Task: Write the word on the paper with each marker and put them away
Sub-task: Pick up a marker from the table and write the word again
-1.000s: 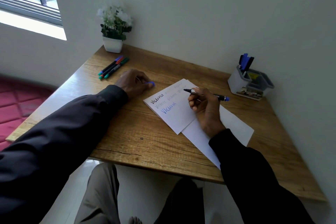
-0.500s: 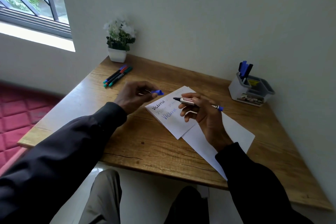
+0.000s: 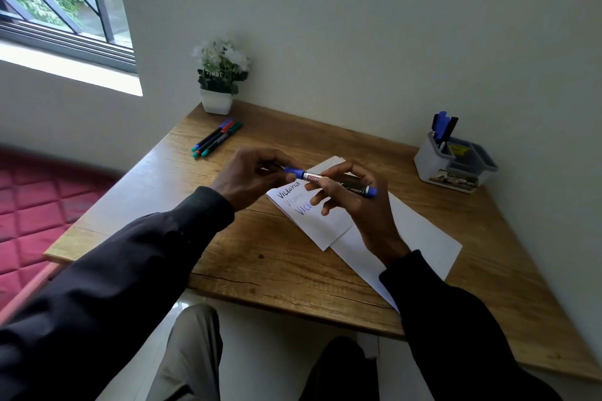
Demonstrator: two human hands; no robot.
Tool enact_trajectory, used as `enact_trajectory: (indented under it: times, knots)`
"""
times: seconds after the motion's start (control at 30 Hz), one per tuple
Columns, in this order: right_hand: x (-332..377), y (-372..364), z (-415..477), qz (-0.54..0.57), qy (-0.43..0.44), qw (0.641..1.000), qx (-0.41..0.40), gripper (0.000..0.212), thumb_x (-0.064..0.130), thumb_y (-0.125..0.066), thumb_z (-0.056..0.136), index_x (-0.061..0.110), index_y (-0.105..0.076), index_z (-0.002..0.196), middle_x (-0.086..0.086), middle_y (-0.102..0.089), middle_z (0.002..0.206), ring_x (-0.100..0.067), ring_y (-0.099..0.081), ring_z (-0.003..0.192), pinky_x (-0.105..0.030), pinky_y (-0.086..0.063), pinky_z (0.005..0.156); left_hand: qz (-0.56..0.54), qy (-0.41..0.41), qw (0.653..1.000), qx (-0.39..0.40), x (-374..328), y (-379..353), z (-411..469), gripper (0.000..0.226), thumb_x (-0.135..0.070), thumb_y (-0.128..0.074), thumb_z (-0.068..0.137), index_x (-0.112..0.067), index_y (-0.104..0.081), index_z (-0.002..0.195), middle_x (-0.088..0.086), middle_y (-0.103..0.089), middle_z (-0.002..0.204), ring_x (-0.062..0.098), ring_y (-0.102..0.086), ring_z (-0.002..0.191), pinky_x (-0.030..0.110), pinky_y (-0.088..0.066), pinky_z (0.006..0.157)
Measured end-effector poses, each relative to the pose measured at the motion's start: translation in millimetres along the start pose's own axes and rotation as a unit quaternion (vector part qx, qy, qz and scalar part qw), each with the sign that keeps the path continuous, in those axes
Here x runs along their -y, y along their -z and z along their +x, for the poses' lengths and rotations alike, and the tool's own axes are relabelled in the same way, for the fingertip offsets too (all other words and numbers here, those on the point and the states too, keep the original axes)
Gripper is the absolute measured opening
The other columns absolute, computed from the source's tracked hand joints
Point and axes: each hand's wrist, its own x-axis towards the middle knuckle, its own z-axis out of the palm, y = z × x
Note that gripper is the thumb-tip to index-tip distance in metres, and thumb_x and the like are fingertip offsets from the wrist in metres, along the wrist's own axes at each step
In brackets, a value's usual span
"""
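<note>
right hand (image 3: 350, 202) grip pinching blue marker (image 3: 338, 182), left hand (image 3: 250, 177) grip pinching its cap (image 3: 292, 170)

A single wide-angle camera on my head looks forward and steeply down over the wooden table (image 3: 260, 257), which sits against a white wall in a corner. My sleeves enter from the bottom edge, with my left hand (image 3: 250, 176) and right hand (image 3: 350, 202) close below the lens near centre frame. My knees show under the near table edge; a window (image 3: 62, 0) fills the upper left.
</note>
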Motion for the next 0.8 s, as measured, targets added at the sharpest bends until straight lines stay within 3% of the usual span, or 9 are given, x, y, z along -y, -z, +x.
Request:
enact_trajectory:
  times: [0.17, 0.3, 0.47, 0.63, 0.73, 0.8]
  knots:
    - [6, 2, 7, 0.037, 0.018, 0.998, -0.055, 0.01, 0.003, -0.069, 0.093, -0.006, -0.073, 0.097, -0.018, -0.075, 0.082, -0.032, -0.071, 0.066, -0.033, -0.055, 0.053, 0.008, -0.035, 0.999, -0.009, -9, 2, 9, 0.021, -0.004, -0.073, 0.084, -0.012, -0.074, 0.103, -0.015, -0.069, 0.09, -0.003, -0.067, 0.084, 0.013, -0.053, 0.072]
    - [4, 3, 11, 0.1, 0.003, 0.992, -0.08, 0.009, 0.004, -0.068, 0.094, -0.004, -0.073, 0.094, -0.023, -0.072, 0.079, -0.029, -0.066, 0.064, -0.03, -0.054, 0.056, 0.027, -0.053, 0.997, -0.039, -19, -2, 19, 0.022, -0.003, -0.074, 0.084, -0.015, -0.075, 0.102, -0.018, -0.064, 0.083, -0.007, -0.062, 0.077, 0.01, -0.048, 0.065]
    - [3, 3, 13, 0.141, -0.014, 0.983, -0.115, 0.009, 0.004, -0.066, 0.095, -0.003, -0.072, 0.092, -0.018, -0.071, 0.076, -0.023, -0.066, 0.063, -0.026, -0.055, 0.059, 0.06, -0.077, 0.994, -0.055, -25, -12, 31, 0.018, -0.005, -0.073, 0.084, -0.012, -0.077, 0.101, -0.004, -0.069, 0.085, 0.01, -0.063, 0.079, 0.017, -0.048, 0.067]
    - [1, 6, 12, 0.208, -0.039, 0.967, -0.14, 0.012, 0.004, -0.064, 0.096, -0.003, -0.069, 0.089, -0.019, -0.07, 0.076, -0.02, -0.066, 0.063, -0.024, -0.054, 0.058, 0.076, -0.098, 0.99, -0.062, -24, -23, 42, 0.016, -0.005, -0.071, 0.086, -0.014, -0.078, 0.097, 0.0, -0.068, 0.084, 0.015, -0.063, 0.078, 0.027, -0.052, 0.068]
    - [1, 6, 14, 0.245, -0.082, 0.955, -0.147, 0.014, 0.01, -0.065, 0.098, -0.002, -0.07, 0.093, -0.017, -0.069, 0.075, -0.019, -0.065, 0.062, -0.023, -0.054, 0.056, 0.045, -0.085, 0.994, -0.05, -27, -28, 42, 0.015, -0.012, -0.066, 0.09, -0.019, -0.074, 0.102, -0.005, -0.066, 0.084, 0.009, -0.061, 0.075, 0.015, -0.047, 0.064]
    - [0, 8, 18, 0.252, -0.093, 0.951, -0.152, 0.016, 0.013, -0.065, 0.098, -0.002, -0.069, 0.096, -0.016, -0.069, 0.076, -0.019, -0.064, 0.063, -0.023, -0.053, 0.055, -0.004, -0.056, 0.998, -0.032, -31, -29, 43, 0.012, -0.016, -0.063, 0.093, -0.021, -0.07, 0.102, -0.001, -0.069, 0.086, 0.012, -0.065, 0.075, 0.017, -0.05, 0.061]
